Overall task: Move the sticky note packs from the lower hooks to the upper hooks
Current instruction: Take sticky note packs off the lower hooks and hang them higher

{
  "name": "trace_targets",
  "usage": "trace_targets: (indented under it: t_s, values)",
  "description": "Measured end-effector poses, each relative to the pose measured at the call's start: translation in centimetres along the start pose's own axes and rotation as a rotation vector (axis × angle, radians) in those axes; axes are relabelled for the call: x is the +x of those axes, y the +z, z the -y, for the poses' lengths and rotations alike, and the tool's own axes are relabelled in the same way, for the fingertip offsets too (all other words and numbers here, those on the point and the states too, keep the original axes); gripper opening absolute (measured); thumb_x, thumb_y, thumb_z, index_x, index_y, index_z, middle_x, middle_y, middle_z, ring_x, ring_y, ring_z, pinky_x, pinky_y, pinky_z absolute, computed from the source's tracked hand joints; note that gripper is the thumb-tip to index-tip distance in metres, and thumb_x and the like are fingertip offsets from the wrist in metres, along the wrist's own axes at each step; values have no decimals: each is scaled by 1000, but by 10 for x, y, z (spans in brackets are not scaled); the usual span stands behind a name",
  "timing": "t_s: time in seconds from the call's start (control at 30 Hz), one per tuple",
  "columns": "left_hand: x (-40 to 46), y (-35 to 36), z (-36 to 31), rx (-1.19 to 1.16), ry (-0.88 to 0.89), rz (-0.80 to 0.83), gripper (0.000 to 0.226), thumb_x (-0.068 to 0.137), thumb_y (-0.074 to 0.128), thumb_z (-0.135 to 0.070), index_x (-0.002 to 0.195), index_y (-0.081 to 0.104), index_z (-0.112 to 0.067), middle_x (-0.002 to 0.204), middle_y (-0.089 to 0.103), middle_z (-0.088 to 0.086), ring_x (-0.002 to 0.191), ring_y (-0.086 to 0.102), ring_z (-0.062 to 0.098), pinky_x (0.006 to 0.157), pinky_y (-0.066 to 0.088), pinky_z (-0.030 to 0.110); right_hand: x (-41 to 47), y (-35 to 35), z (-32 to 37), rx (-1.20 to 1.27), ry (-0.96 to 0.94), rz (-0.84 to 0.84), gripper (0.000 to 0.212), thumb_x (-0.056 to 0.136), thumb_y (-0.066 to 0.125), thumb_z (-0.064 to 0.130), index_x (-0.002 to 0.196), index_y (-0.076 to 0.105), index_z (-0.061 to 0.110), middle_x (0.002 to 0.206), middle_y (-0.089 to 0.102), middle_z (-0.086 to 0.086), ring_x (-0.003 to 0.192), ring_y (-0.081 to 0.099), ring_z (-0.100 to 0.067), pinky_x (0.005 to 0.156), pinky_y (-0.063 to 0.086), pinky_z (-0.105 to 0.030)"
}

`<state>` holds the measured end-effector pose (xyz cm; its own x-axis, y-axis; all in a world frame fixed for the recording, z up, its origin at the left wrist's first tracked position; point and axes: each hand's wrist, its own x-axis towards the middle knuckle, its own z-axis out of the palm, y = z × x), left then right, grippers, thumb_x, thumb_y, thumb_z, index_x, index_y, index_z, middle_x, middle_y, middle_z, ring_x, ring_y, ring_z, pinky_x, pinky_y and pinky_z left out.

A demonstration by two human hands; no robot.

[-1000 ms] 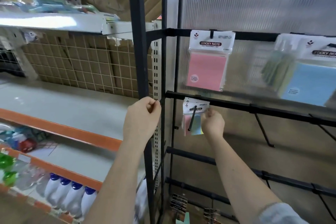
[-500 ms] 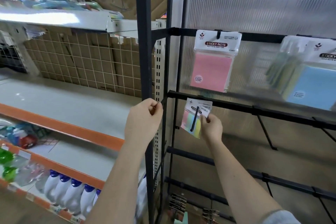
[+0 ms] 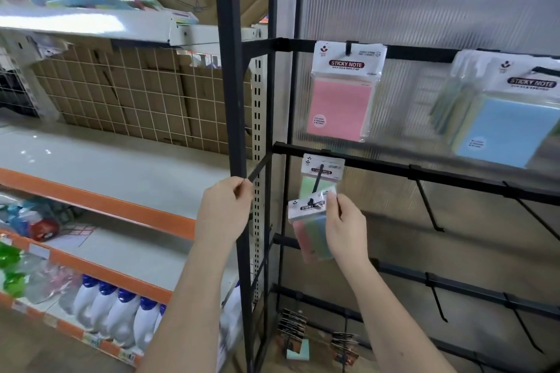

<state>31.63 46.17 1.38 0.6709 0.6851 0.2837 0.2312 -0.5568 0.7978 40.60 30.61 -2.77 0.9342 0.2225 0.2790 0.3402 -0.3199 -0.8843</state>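
A black metal display rack [image 3: 233,100] is filling the frame, its upper rail carrying a pink sticky note pack [image 3: 342,94] and a blue sticky note pack [image 3: 512,118] on hooks. A person's left hand [image 3: 224,212] is gripping the rack's front upright, fingers curled round it. The right hand [image 3: 344,227] is pinching a small multicoloured sticky note pack [image 3: 309,221] by its header card between thumb and fingers, at the tip of the lower hook [image 3: 316,183]. Another small pack [image 3: 322,169] is hanging behind it on the same hook, close under the rail.
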Motion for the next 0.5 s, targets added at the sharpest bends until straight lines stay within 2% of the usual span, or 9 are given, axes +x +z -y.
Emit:
trace_targets:
  t_s: [0.07, 0.17, 0.3, 0.43, 0.5]
  values:
    - [0, 6, 4, -19, -47, 41, 22, 98, 45, -24, 100, 65, -17, 89, 68, 0, 79, 67, 17, 70, 52, 26, -7, 0, -1, 24, 2, -22, 43, 101, 35, 38, 82, 57, 6, 77, 63, -10, 70, 58, -25, 62, 46, -39]
    - [1, 18, 6, -85, -85, 122, 23, 98, 43, -22, 103, 65, -19, 90, 68, -4, 81, 67, 16, 60, 46, 16, -14, 0, 3, 49, -35, -55, 46, 100, 36, 39, 79, 57, 4, 76, 64, -14, 73, 59, -31, 61, 46, -42]
    - [10, 38, 9, -126, -116, 232, 25, 98, 44, -20, 107, 68, -17, 95, 69, -3, 85, 66, 11, 61, 44, 19, -16, -11, 14, 89, -79, -118, 44, 100, 36, 36, 79, 58, 4, 76, 64, -10, 66, 54, -20, 57, 40, -33]
    - [32, 62, 8, -139, -165, 334, 27, 96, 44, -16, 109, 68, -17, 104, 68, 1, 92, 65, 17, 82, 52, 32, -13, -32, 19, 156, -78, -196, 40, 101, 39, 32, 69, 55, 14, 69, 62, 3, 59, 51, -1, 52, 37, -17]
    - [44, 74, 1, -112, -200, 365, 23, 96, 44, -15, 103, 66, -15, 106, 67, 6, 91, 62, 20, 82, 50, 33, -10, -43, 19, 184, -71, -251, 40, 101, 40, 30, 66, 54, 15, 66, 59, 5, 56, 48, 2, 50, 35, -13]
